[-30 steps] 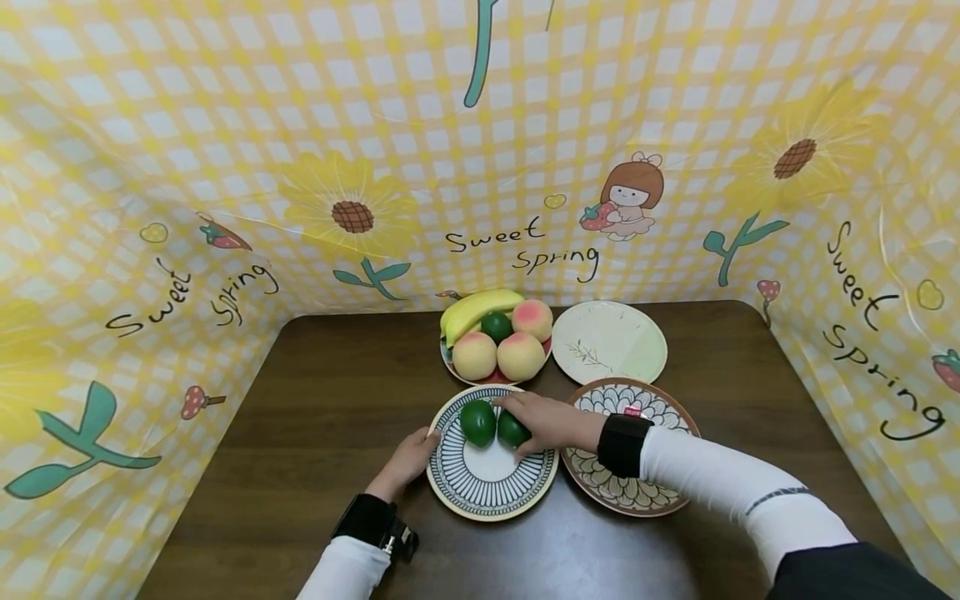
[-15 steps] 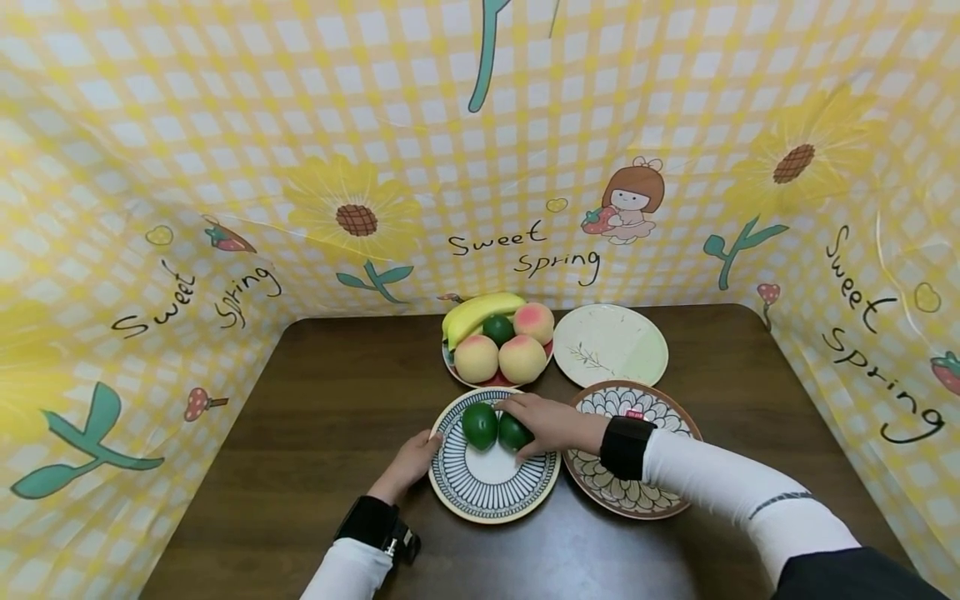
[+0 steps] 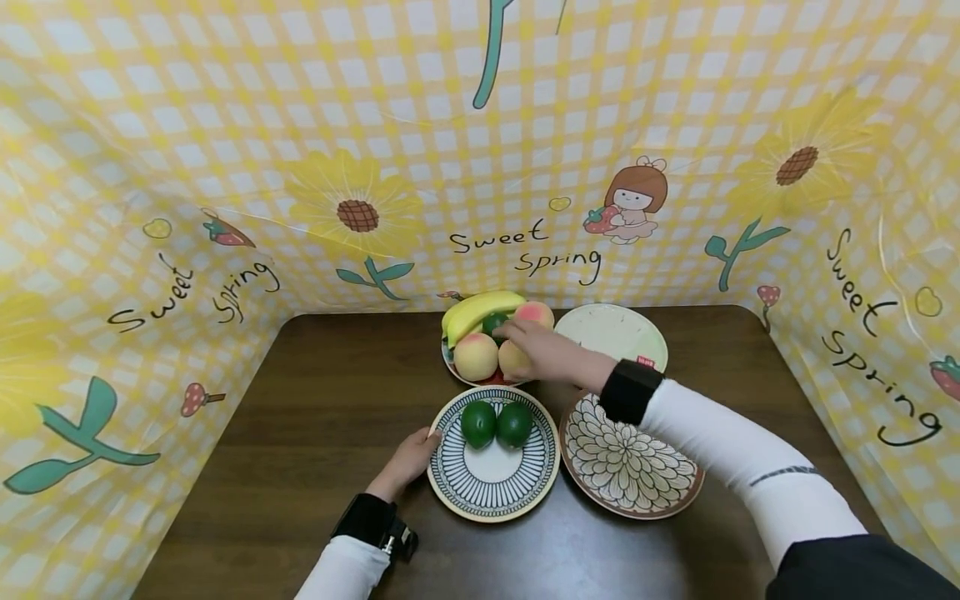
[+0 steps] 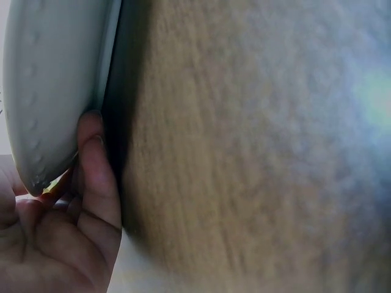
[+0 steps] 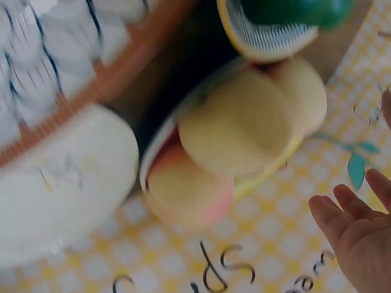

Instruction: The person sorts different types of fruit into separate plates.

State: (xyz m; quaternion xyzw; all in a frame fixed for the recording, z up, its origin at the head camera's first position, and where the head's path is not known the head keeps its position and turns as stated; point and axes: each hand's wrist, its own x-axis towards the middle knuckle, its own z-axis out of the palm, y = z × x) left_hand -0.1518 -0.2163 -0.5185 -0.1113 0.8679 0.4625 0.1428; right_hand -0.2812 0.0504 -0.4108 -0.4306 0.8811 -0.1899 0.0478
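My left hand (image 3: 411,460) grips the left rim of a blue-and-white striped plate (image 3: 491,503), thumb over the edge. The left wrist view shows its curled fingers (image 4: 98,177) under the plate's pale underside (image 4: 58,79). Side by side on this plate lie two glossy dark green fruits (image 3: 478,425). Above the fruit plate behind it, my right hand (image 3: 551,354) reaches with extended fingers, partly hiding a peach (image 3: 512,360). In the right wrist view these fingers (image 5: 327,217) are spread and hold nothing. Another green fruit (image 3: 493,323) lies among bananas (image 3: 480,315) and peaches (image 3: 476,357).
A brown-rimmed plate with a petal pattern (image 3: 630,467) stands to the right of the striped one. Behind it is a pale green-and-white plate (image 3: 611,329), partly covered by my right wrist. A yellow checked cloth (image 3: 420,125) surrounds the dark wooden table (image 3: 322,400).
My right hand has let go of the right-hand green fruit on the striped plate and moved back to over the fruit plate. My left hand keeps its grip on the striped plate's rim.
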